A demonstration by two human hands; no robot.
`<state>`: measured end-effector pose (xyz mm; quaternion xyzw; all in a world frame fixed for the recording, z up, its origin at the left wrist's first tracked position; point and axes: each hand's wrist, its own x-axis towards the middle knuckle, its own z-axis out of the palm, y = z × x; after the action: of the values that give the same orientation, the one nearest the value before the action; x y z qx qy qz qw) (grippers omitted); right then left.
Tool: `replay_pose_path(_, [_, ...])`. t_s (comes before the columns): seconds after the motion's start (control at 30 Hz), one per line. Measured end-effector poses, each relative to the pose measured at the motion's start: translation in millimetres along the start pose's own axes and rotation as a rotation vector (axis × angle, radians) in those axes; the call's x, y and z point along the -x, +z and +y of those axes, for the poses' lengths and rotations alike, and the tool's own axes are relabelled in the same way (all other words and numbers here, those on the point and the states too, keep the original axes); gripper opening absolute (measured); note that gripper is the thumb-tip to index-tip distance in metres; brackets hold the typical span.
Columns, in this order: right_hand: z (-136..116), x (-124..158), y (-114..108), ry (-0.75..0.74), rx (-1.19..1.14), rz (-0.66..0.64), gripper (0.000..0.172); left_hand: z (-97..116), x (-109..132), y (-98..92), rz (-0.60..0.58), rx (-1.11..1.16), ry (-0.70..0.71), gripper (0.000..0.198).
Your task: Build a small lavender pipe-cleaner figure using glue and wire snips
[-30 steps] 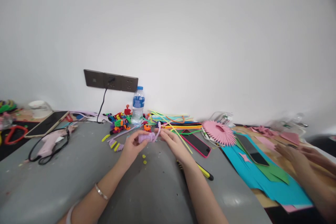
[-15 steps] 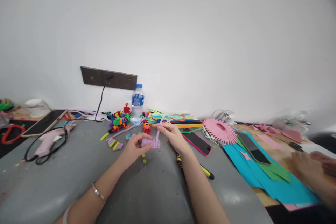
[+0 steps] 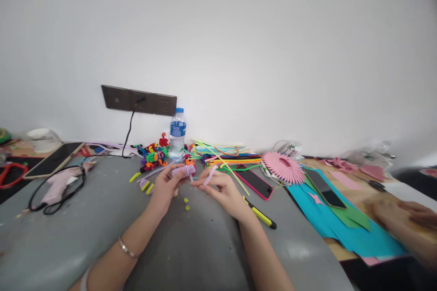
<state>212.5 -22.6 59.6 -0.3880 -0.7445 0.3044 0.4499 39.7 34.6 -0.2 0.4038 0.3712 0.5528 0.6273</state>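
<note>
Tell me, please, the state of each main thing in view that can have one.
Left grip: closed on the wound purple coil
Right grip: pinching the purple strip
Bottle: upright, capped
Plug: in the wall socket
Glue gun: lying down
Pink-edged phone: lying flat, screen dark
Leftmost phone: screen dark
Rightmost phone: screen dark
Utility knife: lying down, blade unclear
Paper ring: fanned out

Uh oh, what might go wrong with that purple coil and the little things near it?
The purple coil might loosen if the left hand relaxes its grip while the right hand tugs the purple strip. The small yellow bits lie loose near both hands, so they could get knocked away. The yellow-and-black tool lies beside the right forearm, which might bump it.
</note>
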Motion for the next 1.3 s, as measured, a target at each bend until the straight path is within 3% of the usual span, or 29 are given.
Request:
replay_pose_path(0.3, [-7,9,3,0.005,0.01,-0.075,0.032,-6,3,-1.3,-0.092,-0.13,0.066,0.045])
replay_pose_path(0.47, [2,1,-12,0.035,-0.022,0.098,0.029,-4,4,-1.1,-0.262,-0.353,0.126,0.035])
replay_pose_path(0.7, [30,-12,-20,0.145,-0.257,0.2,0.02,4,12,1.3,-0.506,-0.323,0.039,0.032])
replay_pose_path(0.83, [49,-10,-10,0.279,-0.534,0.274,0.022,5,13,-0.4,-0.507,-0.232,0.033,0.034])
replay_pose_path(0.97, [55,-4,4,0.4,-0.767,0.267,0.028,3,15,0.8,-0.537,-0.158,-0.035,0.038])
replay_pose_path(1.13, [54,2,19,0.459,-0.851,0.285,0.033,4,18,4.6,-0.539,0.021,-0.126,0.039])
replay_pose_path(1.3, [55,6,30,0.446,-0.862,0.394,0.038,8,18,4.6,-0.47,0.154,-0.223,0.044])
